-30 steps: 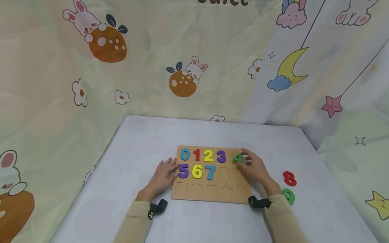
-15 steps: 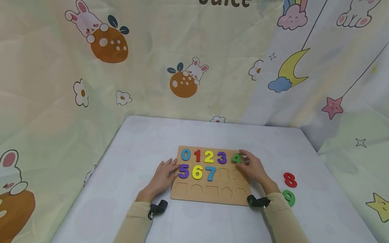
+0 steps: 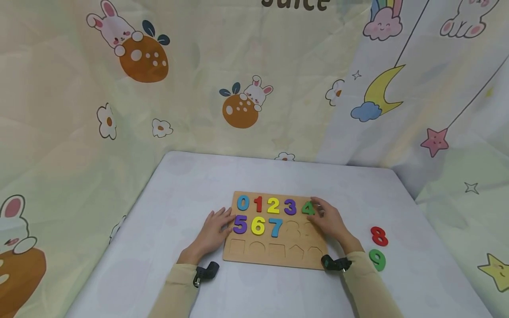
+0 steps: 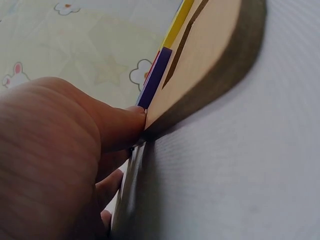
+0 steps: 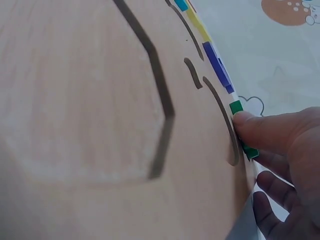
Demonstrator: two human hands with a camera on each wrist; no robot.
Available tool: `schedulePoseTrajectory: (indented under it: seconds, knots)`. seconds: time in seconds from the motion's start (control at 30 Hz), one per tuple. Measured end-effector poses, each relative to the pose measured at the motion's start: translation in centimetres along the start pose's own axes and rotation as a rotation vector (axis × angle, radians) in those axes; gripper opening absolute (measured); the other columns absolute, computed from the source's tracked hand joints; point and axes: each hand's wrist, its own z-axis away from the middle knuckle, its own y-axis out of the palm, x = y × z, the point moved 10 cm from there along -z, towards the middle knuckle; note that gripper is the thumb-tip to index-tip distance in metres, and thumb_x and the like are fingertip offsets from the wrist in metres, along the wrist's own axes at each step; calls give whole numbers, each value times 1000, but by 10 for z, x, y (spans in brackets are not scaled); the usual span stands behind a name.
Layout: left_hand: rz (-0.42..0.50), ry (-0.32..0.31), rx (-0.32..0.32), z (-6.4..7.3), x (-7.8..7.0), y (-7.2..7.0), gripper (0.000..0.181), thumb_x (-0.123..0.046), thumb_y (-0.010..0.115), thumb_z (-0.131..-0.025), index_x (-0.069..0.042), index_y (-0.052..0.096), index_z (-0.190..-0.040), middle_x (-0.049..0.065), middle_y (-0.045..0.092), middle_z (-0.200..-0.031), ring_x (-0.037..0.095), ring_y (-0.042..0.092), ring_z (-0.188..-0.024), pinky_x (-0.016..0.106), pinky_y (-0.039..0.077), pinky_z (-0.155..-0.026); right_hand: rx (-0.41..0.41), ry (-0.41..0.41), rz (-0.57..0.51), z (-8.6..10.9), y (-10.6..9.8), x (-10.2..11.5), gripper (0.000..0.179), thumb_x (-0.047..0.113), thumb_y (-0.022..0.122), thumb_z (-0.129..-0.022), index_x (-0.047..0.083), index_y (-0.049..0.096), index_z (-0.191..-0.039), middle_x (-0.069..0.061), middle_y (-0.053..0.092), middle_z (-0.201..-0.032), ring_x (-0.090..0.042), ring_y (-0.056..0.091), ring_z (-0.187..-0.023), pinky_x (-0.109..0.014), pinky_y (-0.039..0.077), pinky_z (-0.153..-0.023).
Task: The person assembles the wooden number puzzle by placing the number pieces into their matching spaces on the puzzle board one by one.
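Green 4 (image 3: 308,208) lay left of right hand (image 3: 329,221), pinched by it; left hand (image 3: 214,227), fingers relaxed, touched board (image 3: 287,240).

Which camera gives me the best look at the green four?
The head view: it shows the face of the green four, readable as a numeral, beside the right hand. The right wrist view is closer but shows only its edge, partly covered by that hand. The left wrist view doesn't show it.
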Motion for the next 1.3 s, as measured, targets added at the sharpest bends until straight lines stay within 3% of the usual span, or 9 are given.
schedulePoseTrajectory:
  seconds: [0.27,0.73,1.0,1.3]
  knots:
    - [13,11,-15,1,0,-1,41,-15,63,-95,-11,59,-135,6,40,-153,28,25,-147,51,5,-122,30,67,-8,-3,3,-3,67,15,74,-86,7,43,-145,-21,48,-144,-40,53,-120,-54,48,-97]
    - [27,15,-13,2,-1,-2,41,-16,62,-96,-11,59,-136,7,40,-153,28,25,-147,51,5,-122,-5,122,-59,5,2,-12,69,23,73,-86,8,42,-146,-22,43,-148,-44,46,-129,-56,41,-107]
    - [18,7,-1,2,1,1,41,-17,61,-96,-12,58,-137,6,39,-154,27,25,-147,49,5,-122,-13,104,-92,16,1,-20,71,24,74,-86,8,41,-147,-21,42,-149,-42,44,-132,-55,37,-110]
    - [20,6,-9,2,-1,-2,41,-16,62,-95,-11,58,-136,6,40,-153,28,25,-147,50,5,-122,-8,49,-39,33,-2,-13,70,23,73,-87,4,41,-146,-23,40,-149,-44,39,-135,-55,35,-111]
